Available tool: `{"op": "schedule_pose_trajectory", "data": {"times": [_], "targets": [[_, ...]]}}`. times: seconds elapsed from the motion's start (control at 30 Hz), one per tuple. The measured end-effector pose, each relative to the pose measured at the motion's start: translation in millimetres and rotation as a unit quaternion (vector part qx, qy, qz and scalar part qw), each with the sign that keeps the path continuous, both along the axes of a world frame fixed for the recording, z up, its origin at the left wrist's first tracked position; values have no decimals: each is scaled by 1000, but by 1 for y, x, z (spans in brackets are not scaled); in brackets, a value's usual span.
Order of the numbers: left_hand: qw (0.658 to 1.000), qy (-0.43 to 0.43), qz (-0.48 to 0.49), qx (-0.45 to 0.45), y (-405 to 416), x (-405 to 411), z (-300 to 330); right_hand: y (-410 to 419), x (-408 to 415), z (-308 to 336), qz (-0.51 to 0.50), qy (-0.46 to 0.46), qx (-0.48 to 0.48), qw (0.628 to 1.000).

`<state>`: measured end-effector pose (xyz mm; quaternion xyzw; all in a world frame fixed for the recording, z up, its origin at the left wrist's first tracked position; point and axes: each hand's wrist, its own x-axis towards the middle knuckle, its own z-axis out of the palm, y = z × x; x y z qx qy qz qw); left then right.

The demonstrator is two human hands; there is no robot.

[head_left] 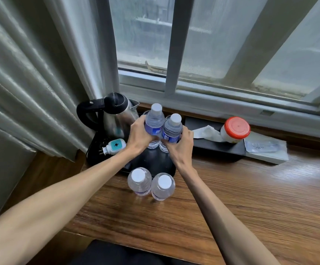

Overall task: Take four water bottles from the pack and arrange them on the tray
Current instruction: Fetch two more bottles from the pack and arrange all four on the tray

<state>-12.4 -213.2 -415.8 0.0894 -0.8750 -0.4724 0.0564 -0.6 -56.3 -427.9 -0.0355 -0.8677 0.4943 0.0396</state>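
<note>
Two bottles (154, 121) held, two (139, 180) standing.

bottles (139, 181): clear glossy plastic, matt white caps
kettle (117, 119): polished metal body, black plastic lid and handle
tray (153, 161): smooth glossy black
worktop (251, 188): grained wood, slight sheen
curtain (31, 73): grey cloth, soft sheen
jar (234, 130): red plastic lid

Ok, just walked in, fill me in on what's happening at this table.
A person is setting out water bottles by the window. The left hand grips one bottle and the right hand grips a second bottle, both upright over the black tray beside the kettle. Whether they already rest on the tray is unclear. Two more bottles stand upright on the wooden table, just in front of the tray and not yet on it.
</note>
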Motion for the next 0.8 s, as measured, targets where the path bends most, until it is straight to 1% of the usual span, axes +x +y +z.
{"op": "schedule_pose_trajectory", "data": {"times": [0.13, 0.43, 0.53, 0.63, 0.7, 0.8], "targets": [[1000, 4, 4, 14, -1, -3, -2, -3, -3, -2, 8, 5, -9, 1000], [1000, 14, 5, 15, -9, 3, -16, 0, -10, -10, 28, 24, -2, 999], [1000, 9, -9, 3, -7, 2, -11, 0, -10, -10, 28, 28, -4, 999], [999, 17, -24, -18, -2, 2, -4, 1, -9, -12, 24, 10, -14, 1000], [999, 13, -30, -11, -1, 4, -1, 5, -8, -13, 27, -19, -27, 999], [999, -19, -42, 7, -9, 10, 0, 13, 1, -5, 19, -46, -28, 998]]}}
